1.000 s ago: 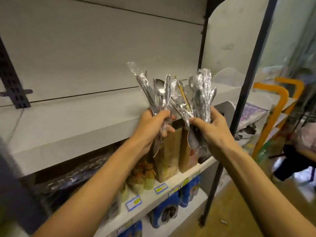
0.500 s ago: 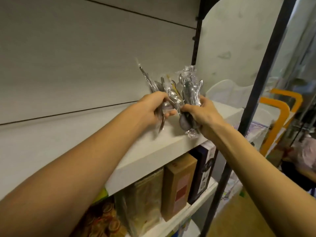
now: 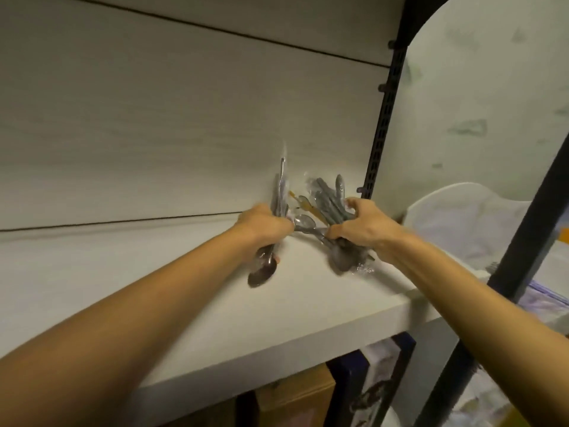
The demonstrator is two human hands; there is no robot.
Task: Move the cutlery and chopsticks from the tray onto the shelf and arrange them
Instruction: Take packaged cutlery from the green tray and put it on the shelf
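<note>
Reaching over the pale grey wooden shelf (image 3: 215,303) at mid-frame, both hands are clenched on bundles of plastic-wrapped metal cutlery in the head view. The left hand (image 3: 264,224), just left of centre, has its fingers curled tight round a wrapped bundle of steel spoons (image 3: 278,195) held nearly upright; one spoon bowl hangs below the fist, close over the shelf board, though motion blur hides whether it touches. The right hand (image 3: 360,226), just right of centre, grips a second clear-wrapped bundle of grey cutlery (image 3: 328,200) that fans up and to the left, its spoon bowls sticking out beneath the palm near the shelf; its thumb is lifted off the bundle. Between the two bundles show yellowish chopsticks (image 3: 308,208) and a small spoon, crossing from one hand toward the other. A black slotted metal upright (image 3: 383,118) rises behind the right hand. Brown cardboard boxes (image 3: 295,396) stand under the shelf at the lower middle of the frame.
</note>
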